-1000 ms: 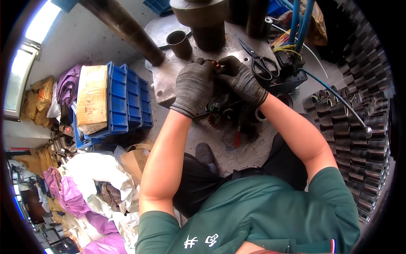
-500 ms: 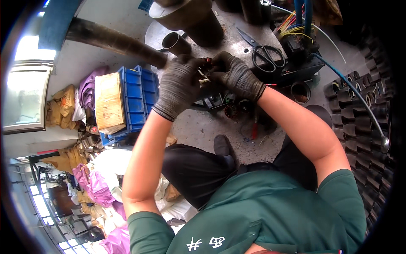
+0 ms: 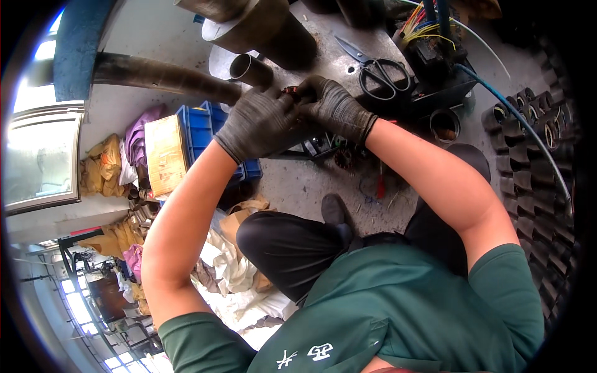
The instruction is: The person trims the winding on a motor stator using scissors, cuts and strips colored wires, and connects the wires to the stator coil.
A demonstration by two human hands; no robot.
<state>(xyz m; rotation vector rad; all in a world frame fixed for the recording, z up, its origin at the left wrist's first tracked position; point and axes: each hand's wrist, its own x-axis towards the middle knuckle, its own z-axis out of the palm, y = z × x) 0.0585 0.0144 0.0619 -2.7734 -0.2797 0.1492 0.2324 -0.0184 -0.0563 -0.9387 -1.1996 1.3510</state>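
Scissors (image 3: 384, 79) lie right of the frame's upper centre, beside the right hand (image 3: 337, 109), which, with the left hand (image 3: 258, 121), grips a mostly hidden reddish-dark part (image 3: 290, 91).

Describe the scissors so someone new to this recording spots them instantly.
Find the grey metal plate at the top of the view. On its right side, beyond the right gloved hand, lie the scissors. Two black handle loops and pointed blades set them apart from the short open tube.

daylight glares through the left window (image 3: 43, 149), while fisheye-bent edges fade into black.
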